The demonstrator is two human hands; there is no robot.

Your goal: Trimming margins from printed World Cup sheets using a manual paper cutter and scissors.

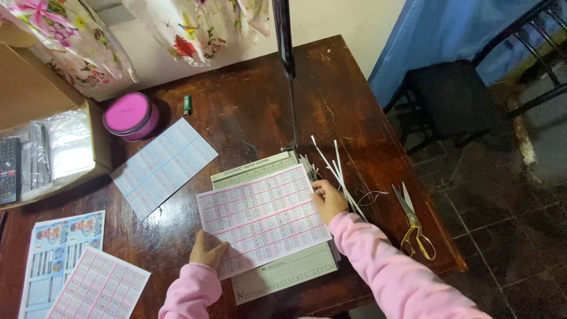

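A pink printed sheet [263, 215] of small calendar grids lies on a grey-green paper cutter [283, 274] at the table's front. My left hand [207, 249] holds the sheet's lower left corner. My right hand [328, 199] presses its right edge beside the cutter's blade side. The cutter's black lever arm [284, 35] stands raised, reaching toward the far edge. Both sleeves are pink. Thin white paper strips [338, 171] lie just right of the cutter.
Gold-handled scissors [415, 223] lie near the table's right edge. A blue printed sheet [162, 165], a pink round tin [129, 115] and a small green lighter [188, 104] sit further back. More printed sheets [77, 269] at front left. A cardboard box [44, 118] holds a remote. A black chair [455, 94] stands right.
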